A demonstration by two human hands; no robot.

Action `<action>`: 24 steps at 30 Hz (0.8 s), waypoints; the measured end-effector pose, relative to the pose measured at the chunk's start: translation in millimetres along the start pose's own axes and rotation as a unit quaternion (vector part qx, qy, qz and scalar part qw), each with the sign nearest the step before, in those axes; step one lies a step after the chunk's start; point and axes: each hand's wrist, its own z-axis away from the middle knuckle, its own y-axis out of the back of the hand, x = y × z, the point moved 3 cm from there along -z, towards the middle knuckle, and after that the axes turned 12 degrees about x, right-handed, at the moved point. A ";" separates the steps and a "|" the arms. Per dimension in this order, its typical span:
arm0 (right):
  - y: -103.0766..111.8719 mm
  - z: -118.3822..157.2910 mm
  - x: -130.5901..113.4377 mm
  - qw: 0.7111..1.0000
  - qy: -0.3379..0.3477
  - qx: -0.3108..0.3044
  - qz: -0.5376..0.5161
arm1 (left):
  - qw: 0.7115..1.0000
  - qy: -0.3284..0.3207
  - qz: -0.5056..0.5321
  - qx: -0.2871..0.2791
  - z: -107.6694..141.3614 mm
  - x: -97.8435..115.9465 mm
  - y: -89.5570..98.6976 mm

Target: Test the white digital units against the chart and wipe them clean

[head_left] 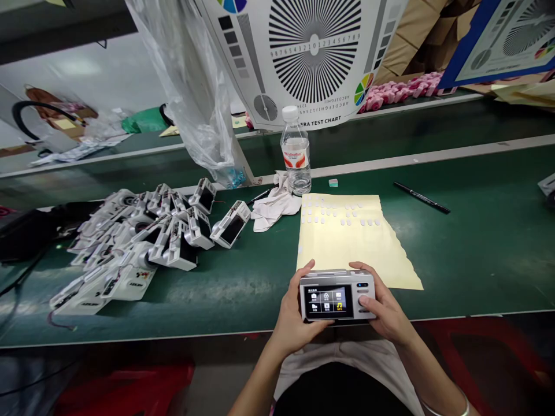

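Note:
Both my hands hold a silver-and-white compact digital camera (336,296) by its two ends, just above the front edge of the bench. My left hand (299,318) cups its left end, and my right hand (381,303) grips the right end with the thumb near the buttons. The lit screen shows a menu of icons. Behind the camera lies a pale yellow backing sheet (347,242) with several small white round stickers in rows. Its near edge passes under the camera. To the left sits a heap of similar cameras (143,242), partly assembled, with wires showing.
The green bench mat (477,260) carries a white cloth (275,205), a water bottle (296,153) and a black pen (421,197). A camera test chart (314,58) and a clear plastic bag (186,86) stand at the back. Pink foam pieces (401,92) lie beyond.

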 end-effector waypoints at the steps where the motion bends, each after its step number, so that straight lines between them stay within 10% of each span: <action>1: 0.6 -0.4 -0.1 1.000 0.004 -0.002 0.012 | 1.000 0.005 -0.001 0.001 -0.1 0.8 0.1; 24: 4.0 -1.4 4.0 0.997 0.030 -0.003 0.072 | 0.999 0.014 -0.034 0.002 -2.6 -0.1 -0.3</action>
